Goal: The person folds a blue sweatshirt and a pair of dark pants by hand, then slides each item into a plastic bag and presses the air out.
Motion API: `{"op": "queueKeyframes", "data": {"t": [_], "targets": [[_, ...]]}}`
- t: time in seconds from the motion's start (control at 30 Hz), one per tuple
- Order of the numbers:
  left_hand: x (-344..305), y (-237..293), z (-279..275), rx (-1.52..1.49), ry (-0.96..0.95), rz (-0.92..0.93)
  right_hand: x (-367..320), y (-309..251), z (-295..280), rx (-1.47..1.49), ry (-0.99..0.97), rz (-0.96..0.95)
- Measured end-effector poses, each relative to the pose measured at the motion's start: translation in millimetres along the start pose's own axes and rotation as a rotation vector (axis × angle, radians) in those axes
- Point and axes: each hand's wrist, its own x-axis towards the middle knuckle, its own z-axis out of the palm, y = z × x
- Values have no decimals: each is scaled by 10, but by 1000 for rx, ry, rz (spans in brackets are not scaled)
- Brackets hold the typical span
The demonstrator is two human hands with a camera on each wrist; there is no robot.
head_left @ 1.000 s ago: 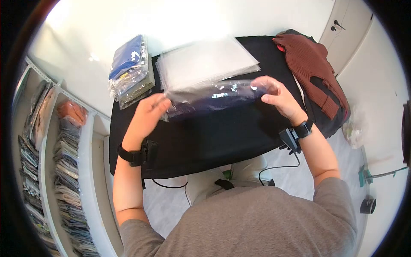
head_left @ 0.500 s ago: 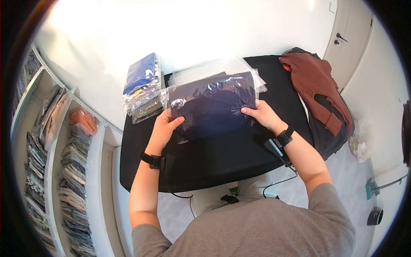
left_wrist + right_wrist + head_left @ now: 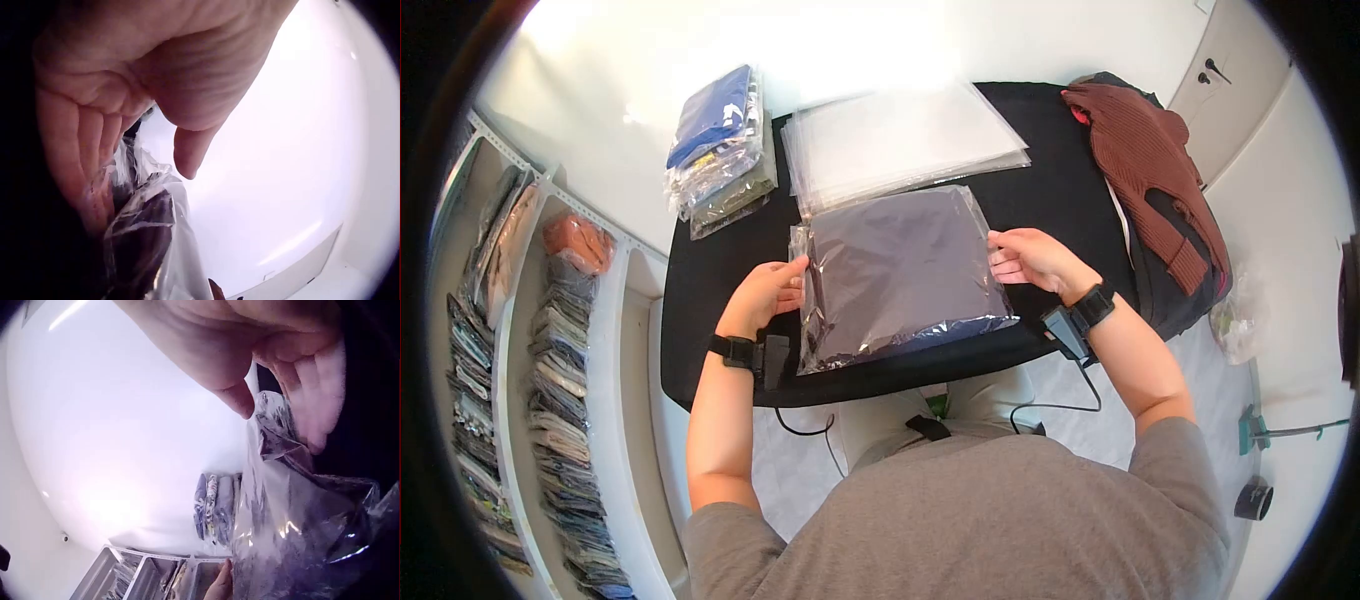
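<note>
A folded dark garment in a clear plastic bag (image 3: 900,265) lies on the near part of the black-covered table, its film wrinkled and shiny. At its left edge is my left hand (image 3: 765,290); in the left wrist view the fingers (image 3: 94,156) stretch along the crumpled film, while the thumb stands apart from them. My right hand (image 3: 1040,262) touches the opposite edge with its fingertips. In the right wrist view the film lies between the thumb and the nearly straight fingers (image 3: 315,400), with the thumb tip right at the bag's edge.
Behind the bag lies a stack of clear plastic sheets (image 3: 900,145). Bagged garments are piled in a stack (image 3: 725,150) at the back left. A brown ribbed knit garment (image 3: 1145,170) drapes over the right end. Shelves (image 3: 570,390) of bagged clothes stand left.
The bagged garment was raised and tilted between both hands; it now lies flat on the table, nearer the body. Both hands have loosened from gripping it to its side edges.
</note>
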Motion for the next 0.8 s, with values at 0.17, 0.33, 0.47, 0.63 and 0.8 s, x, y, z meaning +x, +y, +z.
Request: {"op": "queueKeyframes", "data": {"t": [0.17,0.33,0.47,0.63,0.8], "targets": [[81,-29,-24,-158,-48,-83,-85,-29,71,-38,3,45],[93,42,88,-122,-58,-112,-61,62,218,-213,69,-10],[61,127,142,-192,-45,-114,-78,136,243,-232,138,-67],[367,164,-4,-55,149,-26,-98,138,244,-237,156,-78],[592,127,1,92,208,32,-55,192,187,-209,114,-102]]}}
